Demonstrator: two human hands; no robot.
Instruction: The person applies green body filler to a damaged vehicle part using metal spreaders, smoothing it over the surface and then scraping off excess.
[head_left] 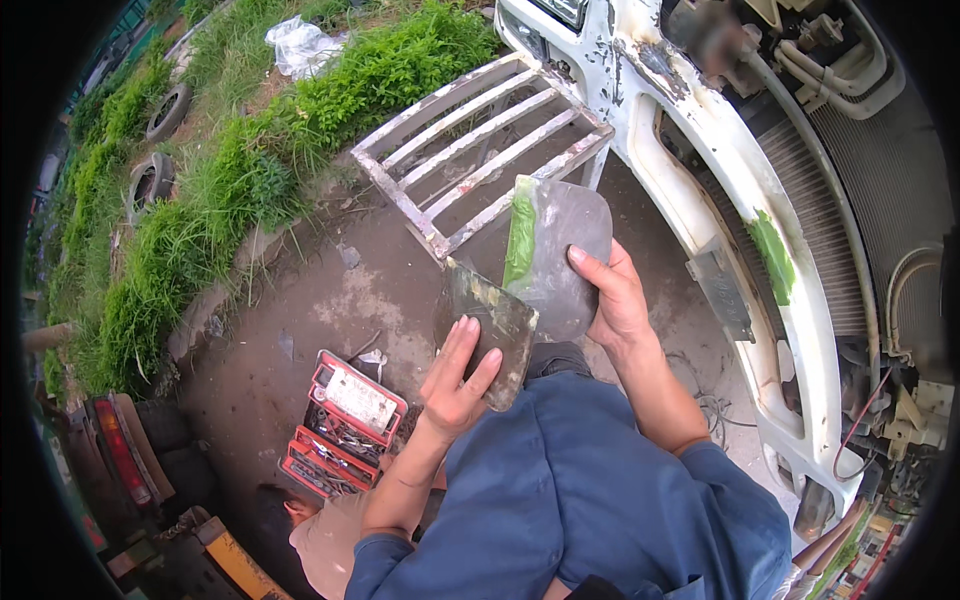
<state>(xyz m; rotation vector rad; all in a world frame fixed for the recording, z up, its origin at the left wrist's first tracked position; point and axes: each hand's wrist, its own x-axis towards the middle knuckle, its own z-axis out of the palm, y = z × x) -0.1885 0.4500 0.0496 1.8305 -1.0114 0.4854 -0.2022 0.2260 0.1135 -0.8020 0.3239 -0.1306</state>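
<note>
My right hand (622,300) grips the lower right side of a grey, rounded flat plate (570,250), thumb on its face. Along the left edge of that plate runs a thick strip of green putty (520,237). A dark, roughly square spreader plate (490,325), smeared with dried residue, is in my left hand (456,385), its fingers laid over the face. The two plates lie close together in front of my chest, the spreader lower and to the left. To the right stands a white car bumper (800,340) with a green putty patch (772,255) on it.
Beyond the plates is a metal slatted rack (480,150). A red toolbox (350,400) full of tools sits open on the ground at left, beside another person (325,535) low down. Exposed vehicle parts (880,170) are at right. Grass (220,200) and old tyres (150,185) lie far left.
</note>
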